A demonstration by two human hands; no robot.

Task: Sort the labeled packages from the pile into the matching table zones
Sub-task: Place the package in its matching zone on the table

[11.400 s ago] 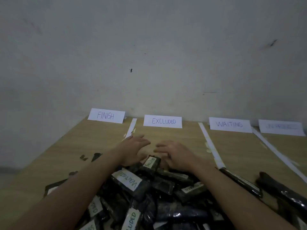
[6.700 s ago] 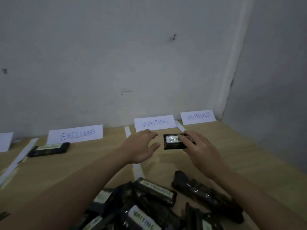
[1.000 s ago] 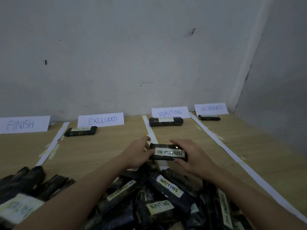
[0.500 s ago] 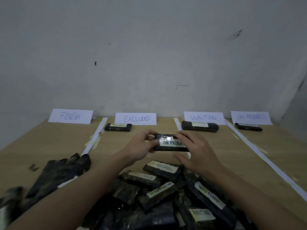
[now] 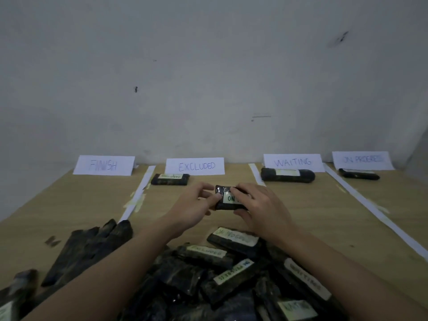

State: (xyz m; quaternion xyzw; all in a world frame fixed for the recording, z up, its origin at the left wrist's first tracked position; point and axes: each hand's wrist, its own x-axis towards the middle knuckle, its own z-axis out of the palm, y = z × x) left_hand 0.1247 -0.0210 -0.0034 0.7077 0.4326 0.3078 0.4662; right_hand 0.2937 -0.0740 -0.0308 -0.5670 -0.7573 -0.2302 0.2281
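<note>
Wooden table [image 5: 301,216] | both hands' fingers [image 5: 209,196] pinch package [image 5: 228,200] | label half-hidden

Four paper zone signs [image 5: 195,166] are seen along the wall, and three white tape strips [image 5: 139,193] divide the table. Three sorted packages [image 5: 287,175] are laid by signs, one is held by two hands [image 5: 193,206], and the pile [image 5: 208,274] cannot be counted.

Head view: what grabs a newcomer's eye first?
Both hands, left hand and right hand, hold a black package mid-table, its label showing "ON". Behind it, four paper signs line the wall: FINISH, EXCLUDED, WAITING, ON PROGRESS. A heap of labeled black packages fills the near edge.
</note>
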